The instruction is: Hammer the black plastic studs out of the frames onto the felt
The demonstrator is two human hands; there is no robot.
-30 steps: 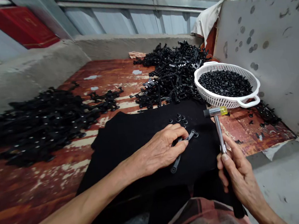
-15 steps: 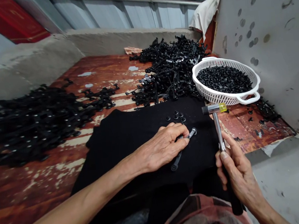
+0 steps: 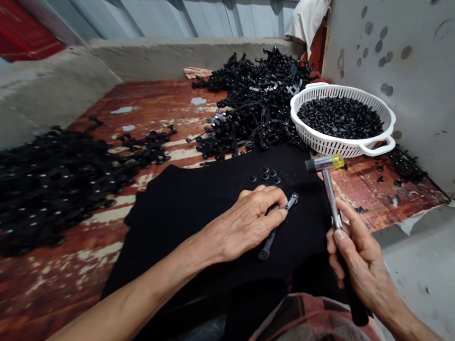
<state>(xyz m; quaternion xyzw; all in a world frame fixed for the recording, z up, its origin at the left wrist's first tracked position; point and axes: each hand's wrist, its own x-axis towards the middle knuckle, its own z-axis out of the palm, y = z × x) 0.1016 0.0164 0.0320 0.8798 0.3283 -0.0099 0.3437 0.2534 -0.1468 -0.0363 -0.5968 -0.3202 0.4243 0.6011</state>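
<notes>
My left hand [image 3: 248, 223] lies on a black cloth [image 3: 199, 215] with its fingers pinched on a thin black plastic strip [image 3: 274, 230] that runs diagonally under them. The strip's ringed far end shows just past my fingertips. My right hand [image 3: 359, 262] grips the handle of a small hammer [image 3: 330, 193], held upright with its yellow-tipped head above the cloth's right edge. A few small black caps [image 3: 266, 175] lie on the cloth just beyond my left hand.
A white basket [image 3: 380, 145] full of small black caps stands at the right. A heap of black strips [image 3: 257, 104] lies behind the cloth, another heap [image 3: 45, 181] at the left. A grey board [image 3: 413, 69] walls the right side of the worn red table [image 3: 53, 270].
The view has tilted slightly, so everything sits a little higher in the picture. Both hands keep the same grip and the hammer stays raised.
</notes>
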